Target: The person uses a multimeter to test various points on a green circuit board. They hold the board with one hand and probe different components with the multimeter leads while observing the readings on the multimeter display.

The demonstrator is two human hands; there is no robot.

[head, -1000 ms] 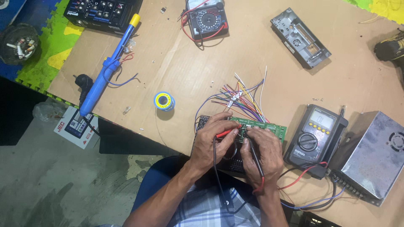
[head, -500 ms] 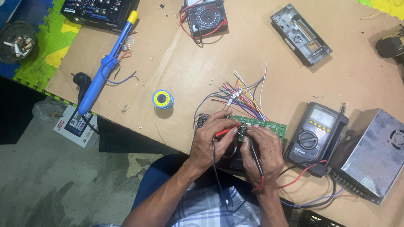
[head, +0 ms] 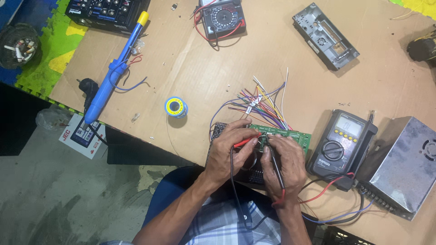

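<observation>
At the near edge of the surface (head: 181, 68), the left hand (head: 227, 152) has its grip clamped on a red probe (head: 245, 141) and the right hand (head: 285, 164) on a black probe (head: 274, 159), both tips on the green circuit board (head: 290, 135). Just right sits a multimeter (head: 341, 143); farther off lies a solder spool (head: 175, 107).

Meter screen: the digital multimeter (head: 341, 149) showed a pale grey rectangle, right on the surface.
Floor label: a white-and-blue printed card (head: 82, 135) lay left.

Matt brown cardboard sheet (head: 218, 68) under a glossy green circuit board (head: 290, 136); the box (head: 404, 163) is dull grey metal.
</observation>
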